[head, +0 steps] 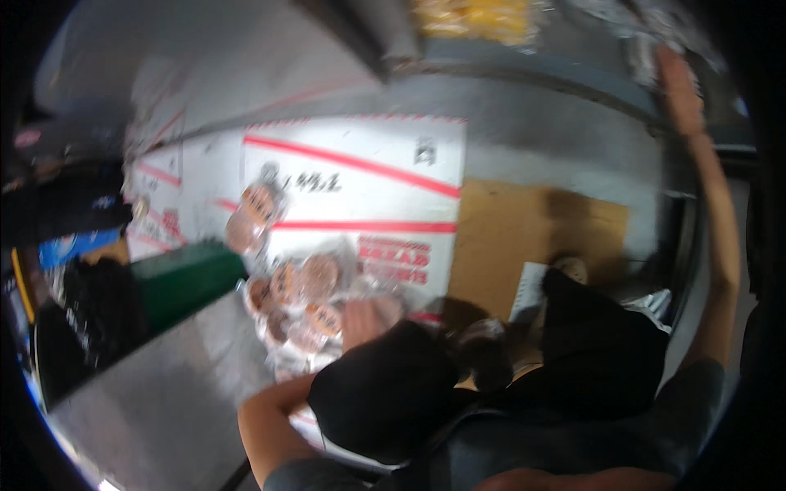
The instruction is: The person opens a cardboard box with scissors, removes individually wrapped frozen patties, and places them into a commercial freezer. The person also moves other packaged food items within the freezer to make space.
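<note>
My left hand (362, 322) rests on or in a pile of clear-wrapped round brown items (319, 276), which look like packaged patties or buns with orange labels. Its fingers are blurred, so a grip cannot be made out. The pile lies on a white cardboard sheet (393, 166) with red stripes and print. Two more wrapped rounds (249, 218) lie just beyond it. Stretched far to the upper right, my right hand (678, 92) is at some clear plastic wrapping (643, 58); whether it grips this is hidden by blur.
A brown cardboard sheet (503, 227) adjoins the white one, with a white paper (527, 291) near my knee. Yellow packages in clear plastic (473, 18) sit at the top. At left stands a green container (184, 282) with black plastic. A metal surface (166, 393) lies below it.
</note>
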{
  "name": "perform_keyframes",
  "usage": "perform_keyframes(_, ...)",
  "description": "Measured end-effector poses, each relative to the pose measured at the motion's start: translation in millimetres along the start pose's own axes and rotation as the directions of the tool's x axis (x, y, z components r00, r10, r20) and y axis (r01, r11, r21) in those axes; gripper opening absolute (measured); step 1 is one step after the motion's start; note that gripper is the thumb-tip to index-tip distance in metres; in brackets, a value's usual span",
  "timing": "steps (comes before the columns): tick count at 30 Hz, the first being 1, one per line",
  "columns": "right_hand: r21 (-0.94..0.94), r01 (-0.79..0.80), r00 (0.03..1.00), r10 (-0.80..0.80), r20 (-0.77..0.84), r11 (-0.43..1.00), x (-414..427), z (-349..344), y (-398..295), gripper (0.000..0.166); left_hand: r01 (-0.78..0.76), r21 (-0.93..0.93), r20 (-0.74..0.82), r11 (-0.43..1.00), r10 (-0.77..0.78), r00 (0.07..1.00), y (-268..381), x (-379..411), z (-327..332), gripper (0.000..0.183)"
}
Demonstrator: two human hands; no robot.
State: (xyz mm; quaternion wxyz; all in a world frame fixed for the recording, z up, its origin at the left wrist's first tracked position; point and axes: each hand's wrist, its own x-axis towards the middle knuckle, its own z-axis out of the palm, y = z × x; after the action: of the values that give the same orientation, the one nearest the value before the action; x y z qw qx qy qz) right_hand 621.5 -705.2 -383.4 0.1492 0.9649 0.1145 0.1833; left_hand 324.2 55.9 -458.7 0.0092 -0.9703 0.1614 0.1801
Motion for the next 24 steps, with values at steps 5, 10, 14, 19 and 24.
perform_keyframes(5,0.104,0.33,0.909,-0.346,0.231,0.938,-35,-85,-163,0.055,0.249,-0.417,0.089,0.874,-0.233,0.968,13,10,-3,0.07)
perform_keyframes(10,0.743,0.223,0.862,-0.484,0.153,0.631,-74,-77,-284,0.056,0.069,-0.309,0.021,0.949,-0.065,0.998,-3,27,18,0.068)
perform_keyframes(14,0.88,0.162,0.793,-0.589,0.153,0.447,-95,-77,-361,0.061,0.067,0.005,-0.074,0.998,-0.067,0.995,12,14,38,0.075)
perform_keyframes(19,0.932,-0.259,0.796,-0.49,0.355,0.254,-136,-70,-400,0.084,-0.092,-0.143,0.122,0.986,0.109,0.986,28,62,-25,0.088)
perform_keyframes(24,0.774,-0.468,0.849,-0.458,0.262,-0.426,-107,-67,-413,0.111,0.068,-0.825,0.182,0.561,0.15,0.972,87,148,-149,0.123)
